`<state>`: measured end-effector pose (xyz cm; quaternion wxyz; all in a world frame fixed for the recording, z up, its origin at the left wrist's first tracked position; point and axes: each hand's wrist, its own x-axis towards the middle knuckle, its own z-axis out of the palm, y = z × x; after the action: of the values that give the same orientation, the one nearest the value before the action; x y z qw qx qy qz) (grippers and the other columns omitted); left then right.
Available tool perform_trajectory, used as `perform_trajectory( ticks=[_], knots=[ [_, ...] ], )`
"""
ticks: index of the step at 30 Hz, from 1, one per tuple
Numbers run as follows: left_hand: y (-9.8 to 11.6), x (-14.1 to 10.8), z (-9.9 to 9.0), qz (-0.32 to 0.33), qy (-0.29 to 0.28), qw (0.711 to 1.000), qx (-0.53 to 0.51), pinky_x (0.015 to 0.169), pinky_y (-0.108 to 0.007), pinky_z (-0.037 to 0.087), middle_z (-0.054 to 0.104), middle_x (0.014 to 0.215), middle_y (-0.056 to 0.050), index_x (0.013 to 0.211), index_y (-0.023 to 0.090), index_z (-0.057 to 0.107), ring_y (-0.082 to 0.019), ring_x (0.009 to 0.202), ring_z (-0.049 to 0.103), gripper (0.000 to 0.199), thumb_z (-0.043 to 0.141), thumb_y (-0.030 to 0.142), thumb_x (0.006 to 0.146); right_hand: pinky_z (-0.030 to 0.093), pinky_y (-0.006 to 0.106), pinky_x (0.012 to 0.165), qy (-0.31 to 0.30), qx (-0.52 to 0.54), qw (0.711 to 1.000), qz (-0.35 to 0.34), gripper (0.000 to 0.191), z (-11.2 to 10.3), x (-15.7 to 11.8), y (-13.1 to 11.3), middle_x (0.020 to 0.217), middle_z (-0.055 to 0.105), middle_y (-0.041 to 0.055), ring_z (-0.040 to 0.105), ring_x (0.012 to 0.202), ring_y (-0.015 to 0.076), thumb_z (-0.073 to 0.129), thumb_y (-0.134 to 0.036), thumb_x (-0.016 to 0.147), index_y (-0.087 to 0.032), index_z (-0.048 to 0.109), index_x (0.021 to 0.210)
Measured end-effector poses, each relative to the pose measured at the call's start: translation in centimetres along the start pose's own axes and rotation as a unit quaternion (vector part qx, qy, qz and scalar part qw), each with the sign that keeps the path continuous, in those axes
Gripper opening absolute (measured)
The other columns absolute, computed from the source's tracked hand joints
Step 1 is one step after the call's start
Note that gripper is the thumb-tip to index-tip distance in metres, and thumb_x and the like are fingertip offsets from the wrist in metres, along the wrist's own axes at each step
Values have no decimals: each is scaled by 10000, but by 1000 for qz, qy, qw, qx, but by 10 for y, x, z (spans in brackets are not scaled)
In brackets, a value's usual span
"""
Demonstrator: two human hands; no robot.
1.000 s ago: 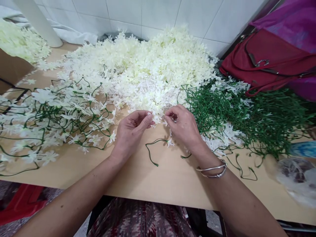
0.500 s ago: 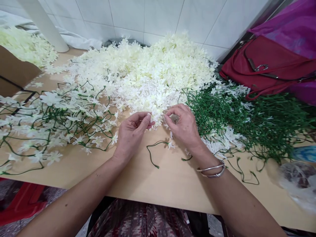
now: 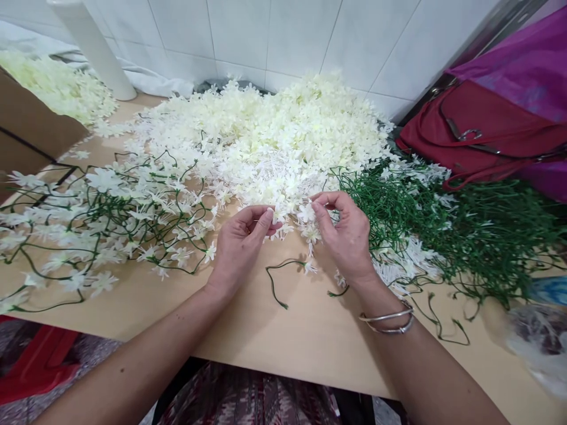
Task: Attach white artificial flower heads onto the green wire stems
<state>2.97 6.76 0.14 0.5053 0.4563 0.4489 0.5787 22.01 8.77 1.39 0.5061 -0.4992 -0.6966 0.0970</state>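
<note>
My left hand [image 3: 248,236] is closed in a pinch, with a small white artificial flower [image 3: 270,213] at its thumb and fingertip, partly hidden. Across a narrow gap, my right hand [image 3: 343,233] pinches a white artificial flower [image 3: 306,212] between thumb and forefinger. Behind both hands rises a big heap of loose white and cream blossoms [image 3: 283,127]. Below them, on the wooden table [image 3: 248,330], lies one green stem [image 3: 275,287] with a white blossom at its end. A short green stem [image 3: 339,293] rests under my right wrist.
White flowers on green stems [image 3: 119,212] spread over the table's left side. A pile of green stems [image 3: 482,230] lies at right, before a red handbag [image 3: 482,127]. A cardboard box [image 3: 39,130] and a white pipe [image 3: 97,53] stand at left. A plastic bag [image 3: 538,342] sits far right.
My right hand has shifted slightly right and now shows a white flower at its fingertips. My left hand keeps its pinch. The whole view has moved a little.
</note>
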Motion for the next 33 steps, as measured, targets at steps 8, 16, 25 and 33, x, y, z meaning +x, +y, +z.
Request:
perform_trajectory(
  ticks=[8, 16, 25, 33],
  knots=[
    [0, 1, 0, -11, 4, 1000, -24, 774, -256, 656, 790, 841, -11, 954, 183, 781, -153, 795, 789, 300, 830, 458, 847, 534, 379, 857, -14, -21, 999, -19, 102, -2, 0, -6, 905, 758, 23, 698, 862, 208, 659, -149, 941, -233, 713, 921],
    [1, 0, -1, -13, 11, 1000, -15, 803, -254, 641, 811, 875, -21, 978, 181, 797, -154, 823, 783, 268, 816, 423, 865, 545, 390, 896, -43, 48, 997, -31, 151, 3, -8, -33, 965, 741, 26, 699, 951, 209, 646, -118, 940, -247, 720, 913],
    [1, -6, 1, 59, -22, 995, 78, 760, -236, 586, 821, 916, -28, 1010, 194, 819, -147, 823, 730, 192, 764, 352, 915, 506, 321, 734, -53, 151, 975, 154, 123, 17, -15, -37, 779, 653, -26, 606, 727, 147, 733, -182, 820, -225, 627, 867],
    [1, -10, 2, 108, -34, 981, 159, 770, -259, 580, 826, 988, -38, 1040, 217, 806, -152, 827, 736, 155, 732, 315, 946, 506, 309, 725, -58, 259, 938, 223, 270, 20, -15, -32, 751, 643, -50, 592, 695, 133, 781, -228, 766, -227, 590, 958]
  ],
)
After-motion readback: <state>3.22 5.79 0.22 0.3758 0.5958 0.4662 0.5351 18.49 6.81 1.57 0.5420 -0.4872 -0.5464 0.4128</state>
